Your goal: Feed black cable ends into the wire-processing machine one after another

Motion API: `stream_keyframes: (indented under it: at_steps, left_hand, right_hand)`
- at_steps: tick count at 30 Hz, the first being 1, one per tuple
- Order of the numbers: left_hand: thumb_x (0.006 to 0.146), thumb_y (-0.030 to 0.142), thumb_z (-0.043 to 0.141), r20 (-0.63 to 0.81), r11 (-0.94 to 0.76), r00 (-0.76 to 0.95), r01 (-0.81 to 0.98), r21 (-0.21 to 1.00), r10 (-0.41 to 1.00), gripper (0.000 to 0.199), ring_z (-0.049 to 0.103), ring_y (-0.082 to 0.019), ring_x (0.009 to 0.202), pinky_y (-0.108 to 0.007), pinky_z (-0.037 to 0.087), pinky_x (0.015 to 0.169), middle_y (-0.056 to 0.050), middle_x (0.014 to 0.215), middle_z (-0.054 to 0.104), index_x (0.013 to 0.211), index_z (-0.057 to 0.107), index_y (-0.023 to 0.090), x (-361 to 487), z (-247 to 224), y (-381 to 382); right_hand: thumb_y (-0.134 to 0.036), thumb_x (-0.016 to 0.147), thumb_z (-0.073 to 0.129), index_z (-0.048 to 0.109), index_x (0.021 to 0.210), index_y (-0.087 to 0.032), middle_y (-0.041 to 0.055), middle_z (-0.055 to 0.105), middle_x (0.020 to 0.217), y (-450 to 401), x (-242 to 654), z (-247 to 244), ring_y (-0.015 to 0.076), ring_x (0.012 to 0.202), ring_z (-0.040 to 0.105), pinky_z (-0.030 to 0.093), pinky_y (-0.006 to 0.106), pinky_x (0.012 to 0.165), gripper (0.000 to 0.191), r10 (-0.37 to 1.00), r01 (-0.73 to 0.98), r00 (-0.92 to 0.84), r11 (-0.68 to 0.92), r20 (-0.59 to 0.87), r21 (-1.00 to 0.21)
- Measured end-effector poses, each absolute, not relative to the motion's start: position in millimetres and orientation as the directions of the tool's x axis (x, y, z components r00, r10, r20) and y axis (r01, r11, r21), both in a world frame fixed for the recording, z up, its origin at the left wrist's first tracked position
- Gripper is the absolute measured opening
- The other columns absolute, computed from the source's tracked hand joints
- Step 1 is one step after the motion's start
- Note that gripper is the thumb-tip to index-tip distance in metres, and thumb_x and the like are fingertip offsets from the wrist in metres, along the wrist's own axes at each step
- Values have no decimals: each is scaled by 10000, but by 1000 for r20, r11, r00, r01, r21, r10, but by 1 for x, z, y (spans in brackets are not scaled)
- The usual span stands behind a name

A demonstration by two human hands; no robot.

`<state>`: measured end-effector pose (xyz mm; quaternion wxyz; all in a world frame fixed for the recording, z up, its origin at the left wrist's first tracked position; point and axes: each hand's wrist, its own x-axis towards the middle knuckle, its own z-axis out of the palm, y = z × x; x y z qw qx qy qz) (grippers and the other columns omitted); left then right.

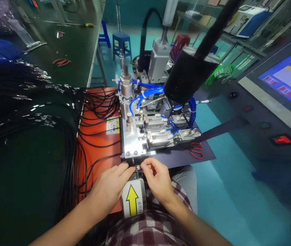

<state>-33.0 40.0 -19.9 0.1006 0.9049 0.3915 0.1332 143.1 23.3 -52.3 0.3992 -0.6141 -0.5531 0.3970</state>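
Note:
My left hand point(113, 182) is at the front end of the metal machine point(132, 140), its fingertips pressed together at the black feed slot. My right hand point(158, 179) is closed in a pinch just to the right of it, thumb and forefinger meeting. Between the two sets of fingertips a small shiny metal piece point(138, 167) shows; it is too small and too covered to name. Below the hands lies a white label point(133, 198) with a yellow arrow. Black cables point(104, 145) run from the left toward the machine, beside my left hand.
An orange mat point(96, 171) lies left of the machine, with cable bundles point(67, 164) on the dark table beyond. Red-handled scissors point(197, 150) are at right. Pliers point(61, 62) lie on the table. A black lamp-like cylinder point(188, 75) hangs overhead; a control screen point(288, 75) stands right.

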Motion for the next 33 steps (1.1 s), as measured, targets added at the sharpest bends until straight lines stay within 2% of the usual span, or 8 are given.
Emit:
stream_keyframes:
  at_steps: [2, 5, 9, 12, 15, 23, 27, 33]
  left_hand:
    - [840, 24, 387, 155, -672, 659, 682, 289, 736, 352, 632, -172, 727, -272, 538, 641, -84, 896, 663, 1067, 633, 133, -34, -21, 40]
    - [850, 45, 393, 150, -674, 661, 691, 261, 736, 345, 609, -179, 749, -287, 521, 654, -92, 923, 644, 1092, 620, 141, -34, -22, 39]
    - [849, 91, 451, 122, -663, 651, 738, 126, 749, 330, 554, -240, 803, -367, 485, 656, -104, 918, 605, 1128, 607, 172, -32, -16, 34]
    - [815, 37, 450, 21, -643, 643, 764, 55, 765, 403, 532, -240, 769, -367, 484, 623, -105, 907, 597, 1179, 586, 143, -26, -6, 28]
    - [783, -13, 437, -42, -615, 618, 786, 65, 785, 454, 532, -236, 774, -361, 511, 638, -126, 950, 602, 1208, 567, 81, -20, -3, 22]
    - [790, 23, 471, 35, -603, 604, 787, 132, 796, 459, 505, -268, 867, -426, 526, 736, -158, 1056, 567, 1241, 543, 77, -25, -17, 18]
    - [822, 62, 464, 56, -581, 581, 794, 178, 812, 408, 512, -253, 857, -408, 529, 728, -138, 1030, 563, 1218, 556, 101, -26, -16, 18]
    - [836, 54, 423, 71, -536, 532, 828, 163, 844, 439, 516, -275, 913, -415, 517, 722, -130, 1041, 543, 1242, 544, 170, -20, -18, 13]
  right_hand:
    - [-273, 864, 509, 569, 738, -190, -19, 529, 618, 24, 143, -52, 128, 539, 452, 360, 254, 539, 162, 996, 358, 66, -87, -68, -930]
    - [-309, 843, 524, 552, 715, -183, -32, 511, 581, 30, 144, -53, 119, 511, 447, 365, 242, 505, 182, 971, 194, 22, -239, -240, -951]
    - [-368, 793, 579, 563, 697, -168, -48, 483, 539, 36, 151, -58, 103, 456, 418, 337, 229, 440, 222, 910, 14, -77, -407, -407, -913]
    - [-418, 809, 566, 574, 777, -163, -34, 529, 600, 35, 153, -62, 100, 450, 444, 358, 235, 443, 257, 918, -8, -42, -394, -393, -919]
    - [-429, 803, 581, 567, 776, -169, -12, 574, 655, 32, 149, -59, 109, 480, 495, 406, 250, 483, 262, 922, -62, -36, -388, -386, -920]
    - [-358, 726, 637, 530, 617, -160, -53, 505, 553, 39, 144, -51, 66, 435, 398, 307, 219, 478, 249, 850, -260, -150, -526, -505, -809]
    - [-365, 726, 633, 519, 601, -161, -60, 482, 497, 41, 146, -52, 73, 436, 393, 292, 220, 483, 265, 845, -261, -177, -535, -505, -804]
    - [-425, 733, 631, 519, 654, -173, -61, 491, 492, 38, 146, -55, 87, 449, 409, 307, 231, 497, 287, 859, -250, -178, -512, -481, -822]
